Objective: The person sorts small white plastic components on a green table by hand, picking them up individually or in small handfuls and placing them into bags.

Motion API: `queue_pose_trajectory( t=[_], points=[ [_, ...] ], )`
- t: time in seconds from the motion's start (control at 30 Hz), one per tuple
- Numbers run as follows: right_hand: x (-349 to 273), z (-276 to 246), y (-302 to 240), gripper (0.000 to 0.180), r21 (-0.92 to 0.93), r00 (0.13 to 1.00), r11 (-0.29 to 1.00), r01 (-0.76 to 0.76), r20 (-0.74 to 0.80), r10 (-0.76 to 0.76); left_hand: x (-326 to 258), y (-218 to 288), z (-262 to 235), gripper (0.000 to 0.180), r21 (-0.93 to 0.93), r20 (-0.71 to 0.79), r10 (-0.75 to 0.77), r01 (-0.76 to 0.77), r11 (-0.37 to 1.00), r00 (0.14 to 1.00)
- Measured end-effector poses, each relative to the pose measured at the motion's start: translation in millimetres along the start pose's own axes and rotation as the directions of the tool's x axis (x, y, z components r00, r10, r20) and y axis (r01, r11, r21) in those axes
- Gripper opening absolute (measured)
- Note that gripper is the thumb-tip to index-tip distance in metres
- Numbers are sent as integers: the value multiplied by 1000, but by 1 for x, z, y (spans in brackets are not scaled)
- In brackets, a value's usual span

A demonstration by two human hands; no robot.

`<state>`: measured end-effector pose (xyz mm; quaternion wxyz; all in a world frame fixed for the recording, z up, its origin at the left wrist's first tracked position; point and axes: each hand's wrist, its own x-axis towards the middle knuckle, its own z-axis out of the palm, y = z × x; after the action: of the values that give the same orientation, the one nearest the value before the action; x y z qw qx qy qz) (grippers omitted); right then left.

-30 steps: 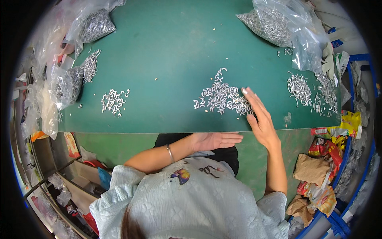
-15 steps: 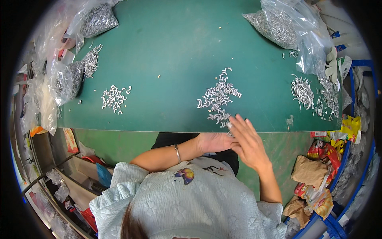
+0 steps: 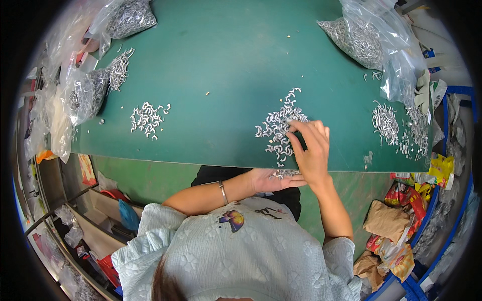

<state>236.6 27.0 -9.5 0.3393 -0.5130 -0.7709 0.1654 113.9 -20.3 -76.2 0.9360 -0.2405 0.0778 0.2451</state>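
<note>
A pile of small silvery crescent-shaped metal pieces [image 3: 276, 120] lies on the green tabletop near its front edge. My right hand [image 3: 314, 148] reaches over the pile's right side, thumb and forefinger curled toward each other among the pieces. Whether a piece is between those fingertips is too small to tell. Just below the table edge, my left hand [image 3: 266, 181] is palm up with several loose crescent pieces [image 3: 286, 173] resting in it. A smaller group of similar pieces [image 3: 145, 120] lies farther left on the table.
Clear plastic bags of metal pieces stand at the far left [image 3: 131, 20], left side [image 3: 89, 98] and far right [image 3: 356, 42]. Loose pieces [image 3: 385, 123] lie at the right. The green table [image 3: 216, 60] ends above my lap. Wrappers and a brown paper bag [image 3: 386, 220] are at lower right.
My right hand has moved up from over my left hand onto the pile, its fingers curling in. The pieces in my left palm are now in plain sight. The view has shifted slightly.
</note>
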Motion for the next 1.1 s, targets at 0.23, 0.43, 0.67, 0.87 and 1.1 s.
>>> queue_pose_trajectory(
  t=[0.23,0.43,0.67,0.87,1.1],
  points=[
    [15,-9,-21,32,232,997,972,-42,-48,54,-5,3,-21,58,182,81,29,-44,982,996],
    [78,58,-88,33,524,956,850,48,223,-191,-11,-1,-35,48,340,106,135,-163,926,985],
    [124,159,-125,35,567,872,822,44,380,-309,-18,5,-32,47,299,-10,95,-88,950,995],
    [129,73,-70,30,476,857,879,-14,459,-236,-24,11,-23,54,261,79,56,-75,962,995],
    [81,-19,39,49,262,878,963,-57,472,-76,-24,11,-14,71,69,74,-102,97,993,992]
  ],
)
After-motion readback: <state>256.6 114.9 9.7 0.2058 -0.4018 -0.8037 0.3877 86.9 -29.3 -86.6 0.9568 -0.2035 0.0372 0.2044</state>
